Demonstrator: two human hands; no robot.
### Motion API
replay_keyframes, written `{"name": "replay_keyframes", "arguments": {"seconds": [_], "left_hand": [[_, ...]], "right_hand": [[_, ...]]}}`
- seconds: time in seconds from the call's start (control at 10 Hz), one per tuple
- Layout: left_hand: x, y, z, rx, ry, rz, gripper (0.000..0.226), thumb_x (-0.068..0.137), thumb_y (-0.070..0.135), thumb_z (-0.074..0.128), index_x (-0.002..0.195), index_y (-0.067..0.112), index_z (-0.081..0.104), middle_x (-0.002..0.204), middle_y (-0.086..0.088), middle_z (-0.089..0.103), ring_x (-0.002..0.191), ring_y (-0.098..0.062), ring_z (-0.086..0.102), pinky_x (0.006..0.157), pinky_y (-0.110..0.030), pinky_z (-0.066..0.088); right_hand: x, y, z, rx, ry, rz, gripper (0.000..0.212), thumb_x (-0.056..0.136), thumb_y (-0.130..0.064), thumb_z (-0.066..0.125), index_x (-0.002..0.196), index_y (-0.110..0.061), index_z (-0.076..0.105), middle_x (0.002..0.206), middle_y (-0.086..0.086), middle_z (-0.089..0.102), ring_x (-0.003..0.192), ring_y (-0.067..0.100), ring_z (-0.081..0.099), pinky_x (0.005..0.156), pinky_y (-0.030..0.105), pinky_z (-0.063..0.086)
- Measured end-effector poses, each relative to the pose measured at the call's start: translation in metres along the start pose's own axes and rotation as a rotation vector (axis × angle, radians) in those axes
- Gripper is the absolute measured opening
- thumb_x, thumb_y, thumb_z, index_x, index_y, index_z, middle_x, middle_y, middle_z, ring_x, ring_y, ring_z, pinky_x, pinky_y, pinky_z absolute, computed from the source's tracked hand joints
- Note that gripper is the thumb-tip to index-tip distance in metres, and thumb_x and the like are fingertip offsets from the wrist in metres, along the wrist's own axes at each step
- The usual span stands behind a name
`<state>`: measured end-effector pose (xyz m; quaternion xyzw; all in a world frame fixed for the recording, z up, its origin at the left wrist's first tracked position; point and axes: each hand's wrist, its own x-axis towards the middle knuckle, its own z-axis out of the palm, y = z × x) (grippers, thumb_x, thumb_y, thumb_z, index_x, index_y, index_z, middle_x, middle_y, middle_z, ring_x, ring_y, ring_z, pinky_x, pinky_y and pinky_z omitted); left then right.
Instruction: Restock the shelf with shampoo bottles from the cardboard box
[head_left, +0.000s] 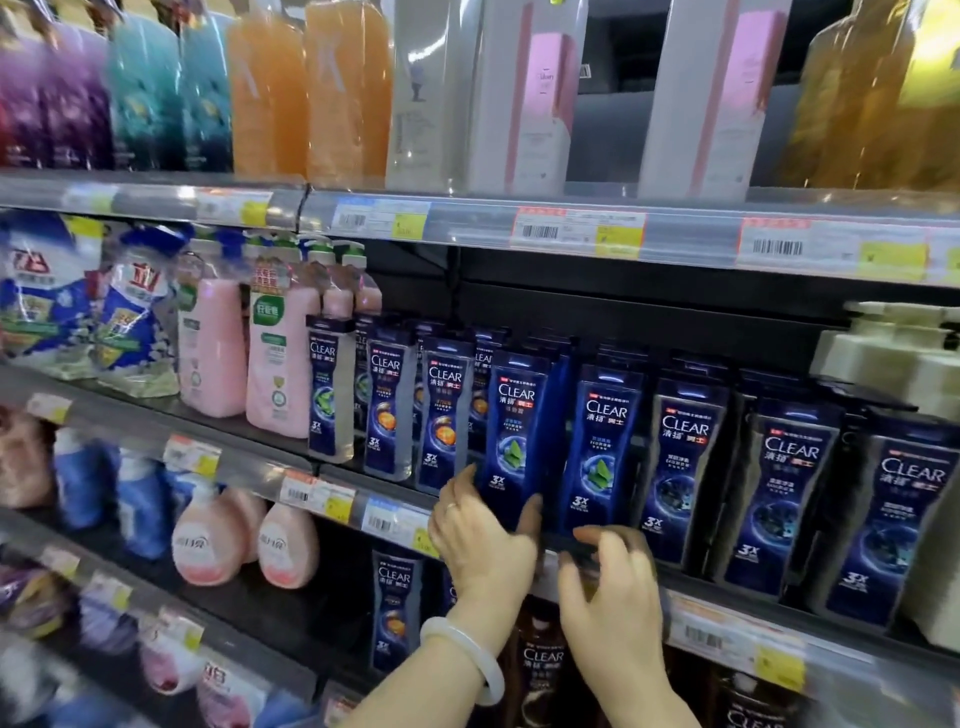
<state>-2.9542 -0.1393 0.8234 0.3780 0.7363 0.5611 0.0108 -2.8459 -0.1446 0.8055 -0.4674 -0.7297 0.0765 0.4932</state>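
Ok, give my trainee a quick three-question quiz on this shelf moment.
1. True or false: the left hand grips the base of a dark blue CLEAR shampoo bottle with a green leaf label.
2. Which wrist wears the pale jade-like bangle? A) left B) right C) neither
3. Fill in: the right hand has its fingers curled at the front edge of the ____ shelf.

Key: 1 true; 2 A; 3 middle.
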Motion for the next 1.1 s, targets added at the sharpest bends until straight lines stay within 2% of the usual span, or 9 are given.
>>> {"name": "replay_keyframes", "arguments": {"seconds": [0.1, 0.2, 0.3, 0.4, 0.6, 0.7, 0.9, 1.0, 1.1], "left_hand": [[0.009, -0.012, -0.015, -0.172, 0.159, -0.003, 0.056, 0.078, 0.032, 0.070, 0.124, 0.007, 0.049, 0.123, -0.010, 0.050, 0.120, -0.028, 0.043, 0.106, -0.044, 0.032], [0.042, -0.032, -0.038, -0.100, 0.253, -0.072, 0.058, 0.080, 0.023, 0.070, 0.126, -0.002, 0.047, 0.127, -0.020, 0.048, 0.123, -0.036, 0.041, 0.105, -0.044, 0.029], [0.075, -0.043, -0.056, 0.018, 0.136, -0.110, 0.064, 0.083, 0.032, 0.066, 0.129, -0.003, 0.040, 0.133, -0.022, 0.042, 0.126, -0.037, 0.036, 0.107, -0.043, 0.025], [0.091, -0.048, -0.058, 0.150, 0.038, -0.077, 0.069, 0.086, 0.043, 0.057, 0.135, 0.001, 0.034, 0.138, -0.020, 0.040, 0.131, -0.034, 0.033, 0.109, -0.041, 0.021], [0.103, -0.059, -0.057, 0.246, -0.011, -0.023, 0.067, 0.085, 0.049, 0.055, 0.136, 0.011, 0.035, 0.132, -0.015, 0.048, 0.124, -0.030, 0.041, 0.103, -0.039, 0.023], [0.106, -0.061, -0.061, 0.215, -0.027, -0.017, 0.063, 0.083, 0.047, 0.059, 0.132, 0.012, 0.040, 0.127, -0.015, 0.052, 0.121, -0.031, 0.043, 0.103, -0.040, 0.024], [0.105, -0.061, -0.065, 0.192, -0.066, 0.011, 0.065, 0.083, 0.046, 0.059, 0.134, 0.013, 0.037, 0.130, -0.013, 0.050, 0.124, -0.030, 0.041, 0.104, -0.041, 0.024], [0.100, -0.063, -0.070, 0.069, -0.052, 0.028, 0.069, 0.081, 0.041, 0.064, 0.137, 0.010, 0.035, 0.135, -0.015, 0.044, 0.129, -0.031, 0.036, 0.108, -0.043, 0.023], [0.096, -0.066, -0.077, -0.041, 0.010, 0.144, 0.067, 0.081, 0.032, 0.067, 0.136, 0.005, 0.038, 0.138, -0.017, 0.040, 0.130, -0.033, 0.033, 0.110, -0.046, 0.024]], "right_hand": [[0.002, -0.005, 0.002, 0.048, 0.030, -0.064, 0.020, 0.080, -0.010, 0.068, 0.099, -0.013, 0.063, 0.099, -0.003, 0.050, 0.089, 0.015, 0.054, 0.078, 0.029, 0.046], [0.002, -0.011, 0.010, 0.077, 0.013, -0.105, 0.017, 0.080, -0.007, 0.068, 0.096, -0.012, 0.063, 0.093, -0.005, 0.050, 0.086, 0.017, 0.055, 0.075, 0.034, 0.050], [-0.004, -0.016, 0.021, 0.072, -0.005, -0.115, 0.016, 0.079, -0.008, 0.069, 0.092, -0.015, 0.063, 0.090, -0.004, 0.051, 0.086, 0.018, 0.057, 0.075, 0.034, 0.049], [-0.009, -0.019, 0.029, 0.033, 0.015, -0.087, 0.016, 0.077, -0.006, 0.070, 0.087, -0.016, 0.062, 0.087, -0.004, 0.051, 0.083, 0.021, 0.056, 0.072, 0.035, 0.048], [-0.010, -0.033, 0.036, -0.001, 0.032, -0.068, 0.011, 0.081, -0.009, 0.067, 0.088, -0.016, 0.062, 0.088, -0.005, 0.050, 0.085, 0.017, 0.056, 0.073, 0.036, 0.051], [-0.010, -0.043, 0.042, -0.019, 0.032, -0.066, 0.011, 0.082, -0.009, 0.066, 0.089, -0.015, 0.062, 0.089, -0.006, 0.051, 0.086, 0.014, 0.056, 0.073, 0.026, 0.048], [-0.010, -0.055, 0.052, -0.051, 0.018, -0.045, 0.011, 0.083, -0.011, 0.065, 0.091, -0.015, 0.061, 0.090, -0.008, 0.048, 0.087, 0.014, 0.055, 0.076, 0.031, 0.050], [-0.012, -0.059, 0.054, -0.082, 0.023, -0.057, 0.012, 0.082, -0.013, 0.065, 0.092, -0.017, 0.060, 0.091, -0.010, 0.046, 0.088, 0.012, 0.053, 0.075, 0.032, 0.050], [-0.004, -0.064, 0.054, -0.105, 0.084, -0.128, 0.016, 0.079, -0.007, 0.068, 0.091, -0.014, 0.061, 0.091, -0.012, 0.045, 0.085, 0.009, 0.050, 0.073, 0.024, 0.045]]}}
